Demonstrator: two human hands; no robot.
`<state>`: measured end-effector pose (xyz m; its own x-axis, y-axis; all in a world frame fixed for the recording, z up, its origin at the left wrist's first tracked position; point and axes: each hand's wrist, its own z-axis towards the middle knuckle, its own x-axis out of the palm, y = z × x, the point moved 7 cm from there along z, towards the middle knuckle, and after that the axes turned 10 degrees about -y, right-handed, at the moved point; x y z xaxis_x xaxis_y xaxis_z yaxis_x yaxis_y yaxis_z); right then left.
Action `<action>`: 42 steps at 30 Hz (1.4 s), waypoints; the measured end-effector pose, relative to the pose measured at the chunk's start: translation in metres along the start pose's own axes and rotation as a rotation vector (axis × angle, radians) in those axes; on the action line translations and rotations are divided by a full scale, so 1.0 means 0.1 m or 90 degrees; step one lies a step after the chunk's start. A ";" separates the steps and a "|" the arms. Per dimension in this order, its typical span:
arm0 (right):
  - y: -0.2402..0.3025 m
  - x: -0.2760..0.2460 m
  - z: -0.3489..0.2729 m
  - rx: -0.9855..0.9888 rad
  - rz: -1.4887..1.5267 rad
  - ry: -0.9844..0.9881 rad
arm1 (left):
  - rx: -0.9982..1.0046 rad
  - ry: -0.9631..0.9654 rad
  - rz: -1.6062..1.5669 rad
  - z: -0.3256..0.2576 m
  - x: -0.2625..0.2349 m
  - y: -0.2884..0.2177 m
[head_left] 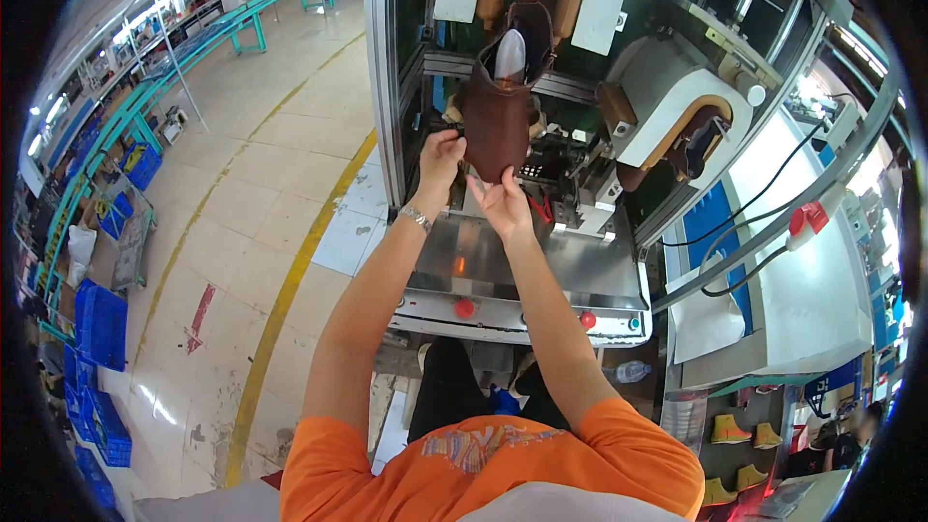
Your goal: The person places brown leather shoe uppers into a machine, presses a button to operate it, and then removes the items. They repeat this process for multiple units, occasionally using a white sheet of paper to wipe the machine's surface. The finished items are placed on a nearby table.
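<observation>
A dark brown leather boot upper (498, 130) is in front of me at the machine, toe toward me, with a pale grey insert (509, 56) showing in its opening. My left hand (442, 159) is closed at its left side, fingers curled by the leather edge. At the toe, my right hand (500, 203) grips the leather, thumb on the near end and the other fingers partly under it. The underside of the upper is hidden from me. To the right, a second dark boot upper (698, 147) sits in a white and tan padded clamp (677, 106).
Below my hands is a metal machine table (464, 266) with red buttons (465, 308) along its front panel. A grey upright frame (384, 68) borders the left. Cables and a curved grey pipe (754, 242) run at right. Blue crates (101, 324) stand on the floor far left.
</observation>
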<state>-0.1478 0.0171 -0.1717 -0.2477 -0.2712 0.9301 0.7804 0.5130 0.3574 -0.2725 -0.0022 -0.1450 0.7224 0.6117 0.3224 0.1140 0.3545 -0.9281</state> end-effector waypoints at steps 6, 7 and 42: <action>0.09 -0.19 0.21 -0.058 -0.028 0.031 | 0.741 -0.044 0.279 -1.00 0.36 -1.74; 0.10 -0.18 0.17 -0.066 -0.024 0.034 | 0.767 -0.007 0.294 -1.12 0.50 -1.99; 0.03 -0.41 0.23 0.081 0.105 0.032 | 0.668 -0.064 0.744 -1.09 0.76 -1.24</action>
<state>-0.1483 0.0482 -0.2071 -0.0907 -0.2136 0.9727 0.7287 0.6516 0.2110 -0.1569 -0.0764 -0.0261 0.0178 0.9154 -0.4022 -0.9895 -0.0416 -0.1386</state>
